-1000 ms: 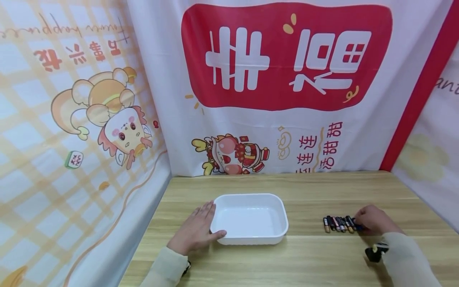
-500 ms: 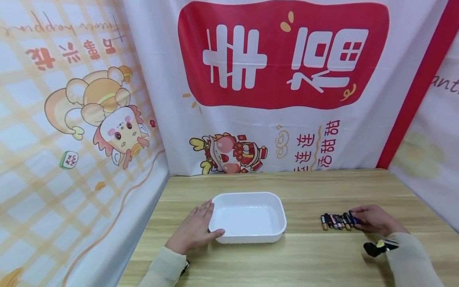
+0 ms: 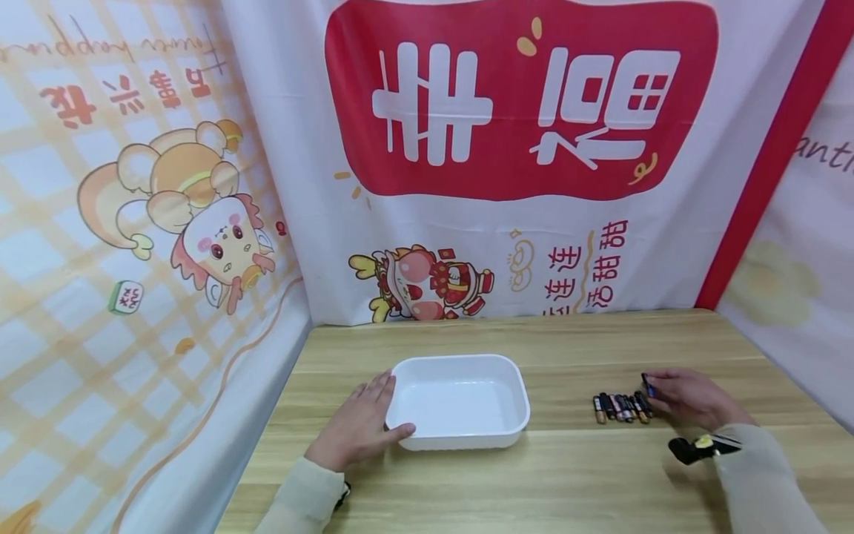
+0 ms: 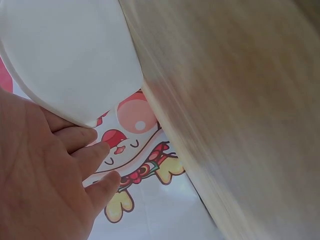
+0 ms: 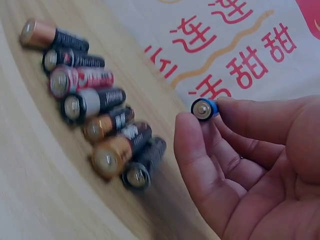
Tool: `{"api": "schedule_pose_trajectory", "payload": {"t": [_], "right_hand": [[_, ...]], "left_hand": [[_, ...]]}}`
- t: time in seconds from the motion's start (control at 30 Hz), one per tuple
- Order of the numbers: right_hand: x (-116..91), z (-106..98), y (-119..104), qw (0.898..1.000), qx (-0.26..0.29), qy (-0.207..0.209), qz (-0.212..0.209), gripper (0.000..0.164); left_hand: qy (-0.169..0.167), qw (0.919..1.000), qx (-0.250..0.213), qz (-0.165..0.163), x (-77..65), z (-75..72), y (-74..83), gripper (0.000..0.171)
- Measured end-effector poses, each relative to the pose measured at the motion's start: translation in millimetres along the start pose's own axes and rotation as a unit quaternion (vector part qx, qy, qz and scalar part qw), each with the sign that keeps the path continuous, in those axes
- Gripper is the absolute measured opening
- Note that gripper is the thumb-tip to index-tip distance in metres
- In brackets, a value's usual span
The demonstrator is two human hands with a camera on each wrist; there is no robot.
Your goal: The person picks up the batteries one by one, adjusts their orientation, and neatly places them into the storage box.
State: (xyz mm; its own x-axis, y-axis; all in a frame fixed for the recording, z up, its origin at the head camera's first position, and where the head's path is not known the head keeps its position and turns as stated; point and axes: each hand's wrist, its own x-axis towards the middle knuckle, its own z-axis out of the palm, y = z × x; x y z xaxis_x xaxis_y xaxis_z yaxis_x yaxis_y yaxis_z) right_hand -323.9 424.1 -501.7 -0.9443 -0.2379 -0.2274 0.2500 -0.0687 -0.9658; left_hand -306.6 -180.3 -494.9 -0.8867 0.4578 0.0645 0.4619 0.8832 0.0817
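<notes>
My right hand (image 3: 694, 398) pinches a blue and black battery (image 5: 203, 109) between thumb and fingertips, at the right end of a row of several batteries (image 3: 623, 407). In the right wrist view, the row's batteries (image 5: 97, 92) lie side by side on the wood, with copper, black, red and grey wrappers. A white rectangular tray (image 3: 460, 439) stands left of the row, with nothing in it. Against its left side rests my left hand (image 3: 356, 421), fingers straight along the wall and thumb at the near rim. The left wrist view shows these fingers beside the tray (image 4: 70, 55).
The wood-grain table (image 3: 567, 475) meets a white printed cloth (image 3: 507, 259) at the back. A checked cloth (image 3: 153, 311) borders its left side and another pale cloth (image 3: 787, 245) its right. Table surface lies between tray and batteries.
The right hand has picked the blue battery off the row's right end and lifted it slightly. The left hand stays at the tray. The head view has shifted a little.
</notes>
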Motion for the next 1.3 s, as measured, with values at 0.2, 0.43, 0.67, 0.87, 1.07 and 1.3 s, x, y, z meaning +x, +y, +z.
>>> {"api": "schedule_pose_trajectory", "payload": {"t": [0.2,0.43,0.67,0.87,1.07,1.3], "right_hand": [[1.8,16.1,-3.4,0.999,0.037,0.009,-0.019,0.02],[11.5,34.2,-5.3,0.997,0.064,-0.01,-0.034,0.022],[26.1,57.7,-14.0,0.999,0.029,-0.009,-0.028,0.016],[35.3,69.9,-15.0,0.999,0.016,-0.018,-0.038,0.015],[37.8,78.2,-11.8,0.999,0.004,-0.019,-0.037,0.019],[44.7,95.9,-19.5,0.998,-0.022,-0.025,-0.045,0.026]], "left_hand": [[0.007,0.9998,0.011,0.012,-0.9,0.6,-2.0,0.104],[0.024,0.9991,0.012,0.033,-1.4,1.9,-5.2,0.103],[0.01,0.9997,0.016,0.018,1.9,4.5,-3.5,0.104],[0.005,0.9999,0.007,0.015,10.6,4.1,2.8,0.106],[-0.001,0.9999,0.014,-0.004,11.2,4.9,4.3,0.111],[0.007,0.9999,0.012,-0.006,8.1,4.8,4.3,0.111]]}}
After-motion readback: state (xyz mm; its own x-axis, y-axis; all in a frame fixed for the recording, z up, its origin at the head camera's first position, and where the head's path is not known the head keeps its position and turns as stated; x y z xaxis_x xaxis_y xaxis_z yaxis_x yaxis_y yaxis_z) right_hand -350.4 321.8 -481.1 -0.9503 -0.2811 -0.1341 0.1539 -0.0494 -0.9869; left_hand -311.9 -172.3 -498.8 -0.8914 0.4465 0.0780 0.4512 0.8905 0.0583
